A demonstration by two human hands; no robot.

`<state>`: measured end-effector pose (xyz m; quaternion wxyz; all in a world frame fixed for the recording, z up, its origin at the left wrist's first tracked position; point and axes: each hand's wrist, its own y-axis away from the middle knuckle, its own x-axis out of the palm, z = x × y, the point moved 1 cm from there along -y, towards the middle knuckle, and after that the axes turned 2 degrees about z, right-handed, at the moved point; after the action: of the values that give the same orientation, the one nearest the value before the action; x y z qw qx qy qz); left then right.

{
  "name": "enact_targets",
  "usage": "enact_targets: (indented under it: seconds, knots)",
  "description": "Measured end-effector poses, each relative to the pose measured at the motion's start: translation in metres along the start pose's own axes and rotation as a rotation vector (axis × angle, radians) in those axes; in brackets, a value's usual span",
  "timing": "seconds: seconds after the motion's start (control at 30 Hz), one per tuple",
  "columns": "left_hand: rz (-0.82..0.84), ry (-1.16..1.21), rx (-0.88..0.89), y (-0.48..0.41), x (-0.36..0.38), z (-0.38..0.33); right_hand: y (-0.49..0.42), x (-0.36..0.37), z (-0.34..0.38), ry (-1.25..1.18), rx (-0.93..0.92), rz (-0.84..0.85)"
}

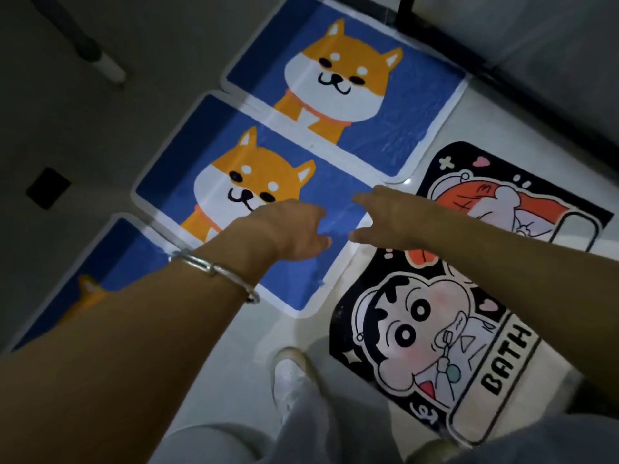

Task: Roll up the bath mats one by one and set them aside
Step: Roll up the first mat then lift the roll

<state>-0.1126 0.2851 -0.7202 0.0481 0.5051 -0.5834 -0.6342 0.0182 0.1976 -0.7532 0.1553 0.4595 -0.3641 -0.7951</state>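
A pale tiled floor (241, 356) in a dim room carries five bath mats laid flat, none of them rolled. Three blue mats printed with an orange-and-white dog run in a diagonal row: the far dog mat (368, 105) at the top, the middle dog mat (187, 169) just below it with their white borders overlapping slightly, and the near dog mat (134, 259) at lower left, largely hidden behind the left forearm. To the right lie two black-edged cartoon mats, the upper cartoon mat (549, 209) partly covered by the right arm and the lower cartoon mat (418, 333) bearing the word "BATH". A person leans over the row with both arms stretched toward the middle dog mat. The left hand (294, 229), a silver bangle (214, 269) on its wrist, hangs above that mat's right half with fingers curled under; whether it grips anything cannot be told. The right hand (392, 216) reaches over the mat's right edge, thumb and fingers spread apart, holding nothing. A white shoe (288, 380) stands on the floor below.
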Motion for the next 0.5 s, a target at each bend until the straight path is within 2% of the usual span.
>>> enact_targets:
  seconds: [0.23,0.5]
  knots:
    - [-0.02,0.039,0.003,-0.071,0.056,-0.004,-0.052,0.062,-0.047,0.034,0.045,0.012]
    - [0.048,0.08,0.056,-0.13,0.137,-0.016,-0.094,0.124,-0.09,0.187,0.104,0.079]
